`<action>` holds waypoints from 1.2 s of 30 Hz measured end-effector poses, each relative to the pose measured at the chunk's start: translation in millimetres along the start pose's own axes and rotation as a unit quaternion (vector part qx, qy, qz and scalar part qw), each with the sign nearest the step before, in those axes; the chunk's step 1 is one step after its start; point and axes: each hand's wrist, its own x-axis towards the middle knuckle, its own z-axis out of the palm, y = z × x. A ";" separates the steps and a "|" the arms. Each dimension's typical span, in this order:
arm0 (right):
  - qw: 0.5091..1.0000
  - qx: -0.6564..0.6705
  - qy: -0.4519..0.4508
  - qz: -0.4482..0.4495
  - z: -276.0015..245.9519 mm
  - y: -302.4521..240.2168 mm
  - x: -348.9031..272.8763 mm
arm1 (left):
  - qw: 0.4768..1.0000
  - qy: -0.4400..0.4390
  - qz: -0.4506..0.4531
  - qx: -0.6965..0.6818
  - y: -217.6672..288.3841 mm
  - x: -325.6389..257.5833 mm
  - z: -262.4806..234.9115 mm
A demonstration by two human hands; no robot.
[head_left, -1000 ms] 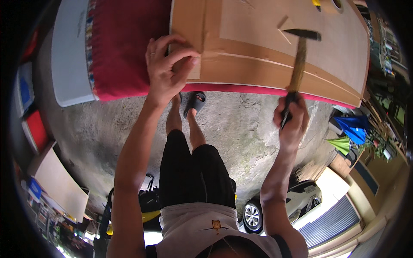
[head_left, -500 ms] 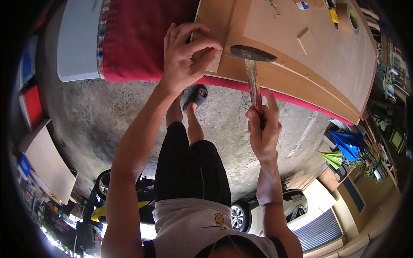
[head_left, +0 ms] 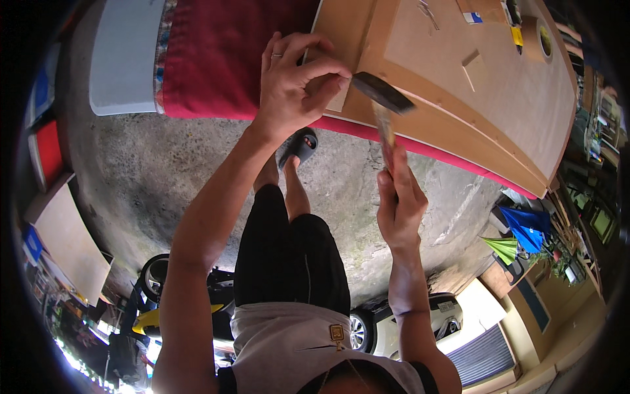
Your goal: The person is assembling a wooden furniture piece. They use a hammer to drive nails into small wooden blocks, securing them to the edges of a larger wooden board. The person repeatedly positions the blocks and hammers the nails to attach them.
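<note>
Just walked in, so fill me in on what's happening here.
A person grips a hammer by its handle in the right hand, its dark head close to the left fingertips. The left hand is curled at the edge of a brown panel; whether it pinches anything can't be made out. The panel lies over a red cloth, with a tape roll on top.

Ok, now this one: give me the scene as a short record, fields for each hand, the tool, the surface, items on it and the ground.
left hand: thumb and forefinger tips close together by the wooden panel; anything between them cannot be made out
right hand: gripping the hammer by its handle
tool position: dark head just right of the left fingertips
surface: panel on dark red cloth
items on panel: tape roll, small flat piece, yellow-and-black tool
ground: rough grey concrete
</note>
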 end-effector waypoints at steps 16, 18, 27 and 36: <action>1.000 -0.022 -0.017 0.012 15.2 6.5 -5.2 | 1.000 0.002 0.008 0.014 2.6 1.4 -2.1; 1.000 0.005 0.020 0.006 14.7 4.4 -8.9 | 1.000 0.001 0.002 0.000 5.3 1.4 -2.5; 0.999 0.021 0.023 0.044 25.7 6.0 -14.3 | 0.998 -0.002 -0.035 -0.042 1.8 1.1 -1.1; 0.996 0.051 0.045 0.059 28.0 8.4 -21.9 | 0.996 0.000 0.031 0.085 9.9 -5.1 -16.5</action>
